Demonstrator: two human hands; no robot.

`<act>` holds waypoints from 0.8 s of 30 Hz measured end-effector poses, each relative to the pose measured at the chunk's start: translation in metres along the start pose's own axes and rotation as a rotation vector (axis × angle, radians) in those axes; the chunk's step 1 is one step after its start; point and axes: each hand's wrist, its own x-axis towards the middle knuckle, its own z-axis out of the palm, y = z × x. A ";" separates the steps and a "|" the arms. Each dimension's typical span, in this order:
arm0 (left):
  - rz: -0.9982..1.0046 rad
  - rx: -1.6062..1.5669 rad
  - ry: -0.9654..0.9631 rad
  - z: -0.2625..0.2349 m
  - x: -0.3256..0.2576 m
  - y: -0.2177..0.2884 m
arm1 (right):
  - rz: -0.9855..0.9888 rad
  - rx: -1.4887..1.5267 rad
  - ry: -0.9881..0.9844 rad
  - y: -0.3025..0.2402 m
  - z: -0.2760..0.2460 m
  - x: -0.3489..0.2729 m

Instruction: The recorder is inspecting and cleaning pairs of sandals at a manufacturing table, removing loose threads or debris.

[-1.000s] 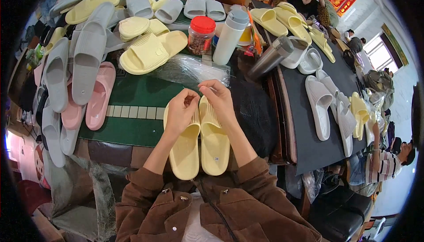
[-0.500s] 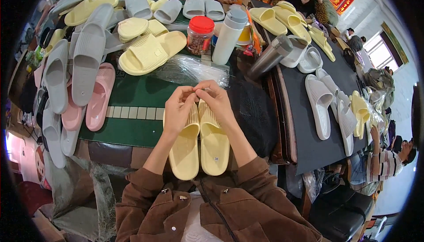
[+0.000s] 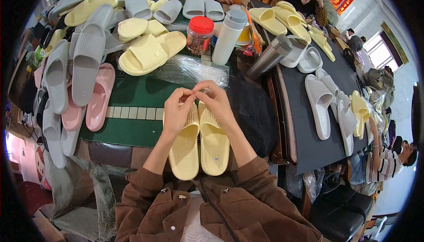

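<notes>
A pair of pale yellow slide slippers (image 3: 199, 147) lies side by side, heels toward me, on the front edge of the green-topped table (image 3: 132, 109). My left hand (image 3: 177, 109) and my right hand (image 3: 216, 102) hover over the toe ends. Their fingertips meet and pinch something very small between them, too small to make out. A sheet of clear plastic wrap (image 3: 190, 69) lies just beyond my hands.
Grey (image 3: 86, 52), pink (image 3: 99, 96) and yellow slippers (image 3: 145, 54) are piled at left and back. A red-lidded jar (image 3: 199, 34), white bottle (image 3: 228, 35) and steel flask (image 3: 269, 56) stand behind. White slippers (image 3: 320, 105) lie on the black table at right. Other people sit around.
My fingertips have drawn closer together above the slippers' toes; the slippers themselves have not moved.
</notes>
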 end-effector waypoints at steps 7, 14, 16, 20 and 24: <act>0.017 0.013 0.014 0.003 0.001 0.000 | 0.067 0.056 0.021 -0.011 0.004 -0.002; -0.037 0.074 0.006 0.004 0.001 0.013 | 0.031 0.247 0.115 -0.015 0.003 -0.002; -0.074 0.036 0.001 0.002 0.001 0.011 | 0.043 0.294 0.147 -0.017 0.007 -0.002; -0.055 0.012 0.019 0.002 0.001 0.005 | 0.023 0.360 0.216 -0.016 0.008 -0.001; -0.016 0.017 0.046 0.001 0.001 0.003 | 0.052 0.239 0.210 -0.016 0.004 -0.005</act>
